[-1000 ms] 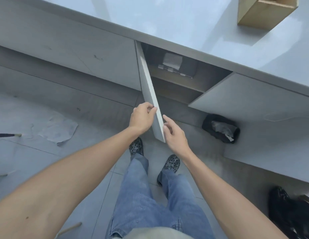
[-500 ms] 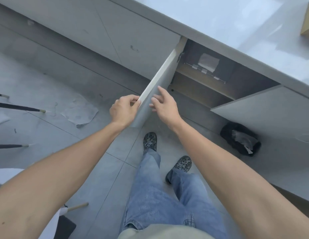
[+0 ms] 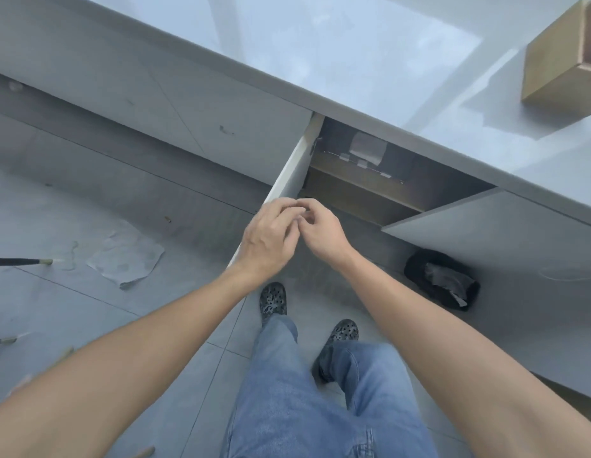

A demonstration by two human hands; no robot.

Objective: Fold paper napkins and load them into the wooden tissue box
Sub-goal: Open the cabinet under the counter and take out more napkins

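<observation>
The wooden tissue box [image 3: 561, 61] stands on the grey countertop [image 3: 353, 54] at the far right, partly cut off by the frame. Below the counter a cabinet is open, and a white folded paper pack [image 3: 366, 148] lies on its inner shelf. My left hand [image 3: 271, 239] lies over the edge of the open left cabinet door [image 3: 292, 170] with its fingers curled; a grip on the door is hidden. My right hand [image 3: 320, 229] is curled beside it, fingertips touching the left fingers, with nothing visible in it.
The right cabinet door [image 3: 485, 236] swings out toward me. A black bag with crumpled paper [image 3: 442, 279] lies on the floor on the right. A flat sheet of paper [image 3: 125, 256] lies on the tiles at left, near thin black rods [image 3: 20, 261]. My feet are below the hands.
My right hand has left the inner face of the left door and met my left hand's fingers. The view has tilted, bringing the wooden box back into frame.
</observation>
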